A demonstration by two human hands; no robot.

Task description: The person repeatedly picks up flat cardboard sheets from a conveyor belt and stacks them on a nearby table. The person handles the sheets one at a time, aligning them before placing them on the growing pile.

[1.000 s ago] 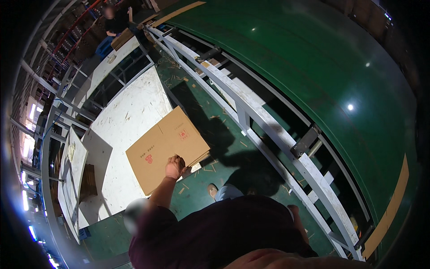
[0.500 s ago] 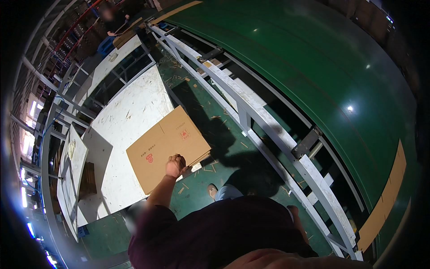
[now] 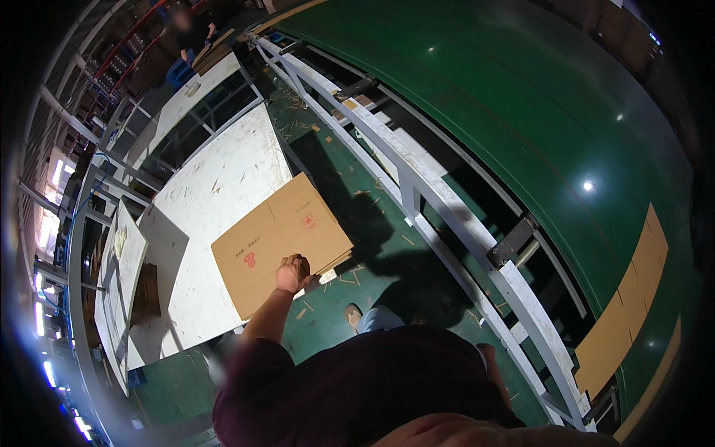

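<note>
A flat brown cardboard sheet point(image 3: 279, 240) is lying on top of a small stack of the same sheets. The stack is sitting on the near corner of a big white table point(image 3: 216, 179), and part of it is sticking out past the table edge, over the green floor point(image 3: 328, 328). The sheet has small red marks printed on it.

The person's left hand point(image 3: 292, 273) is reaching out to the near edge of the cardboard sheet. Its fingers are curling shut around that edge and gripping it. The arm is coming up from a dark red sleeve point(image 3: 253, 365).

The right hand point(image 3: 488, 354) is hanging down by the person's side, far from the cardboard sheet. Only a bit of it is showing, so I cannot tell if it is open or closed.

Just below the cardboard sheet, a shoe point(image 3: 352, 315) is standing on the floor, with little scraps lying around it.

To the right of the cardboard sheet, a long grey metal frame point(image 3: 447, 216) is running across the picture. Past the frame, a wide green belt point(image 3: 536, 112) is stretching away, and another flat brown card point(image 3: 622, 298) is lying on it, far from the sheet.

Far behind the table, another person point(image 3: 182, 30) is standing, blurry and small.
</note>
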